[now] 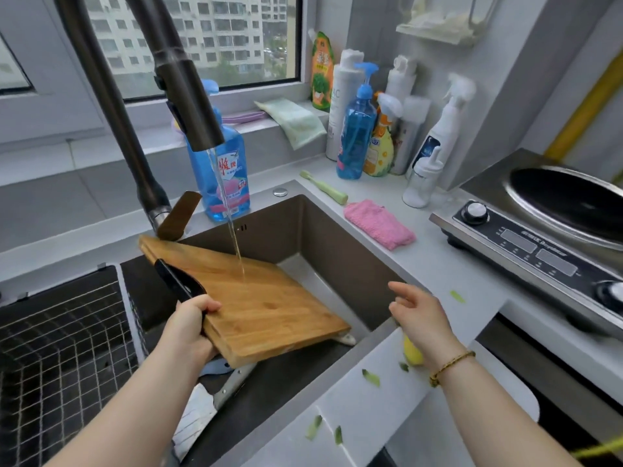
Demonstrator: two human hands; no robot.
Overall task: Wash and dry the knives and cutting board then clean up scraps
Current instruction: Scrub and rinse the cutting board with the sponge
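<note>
A wooden cutting board (pixel 256 298) tilts over the sink (pixel 340 261), and water from the dark faucet (pixel 188 106) runs onto its upper part. My left hand (pixel 192 328) grips the board's near left edge by its black handle (pixel 178 278). My right hand (pixel 418 315) hovers open above the sink's right rim, holding nothing. Under the board, in the sink, lie a cleaver (pixel 202 409) and part of another knife (pixel 347 339). Green vegetable scraps (pixel 371 378) are scattered on the white counter (pixel 377 409) in front. A yellow object (pixel 413 353) sits below my right wrist.
A wire dish rack (pixel 60 348) fills the left basin. A blue dish soap bottle (pixel 222 176) stands behind the sink. A pink cloth (pixel 379 224), a green toothbrush (pixel 323 187) and several spray bottles (pixel 357 129) sit on the right counter beside an induction cooker (pixel 526 244).
</note>
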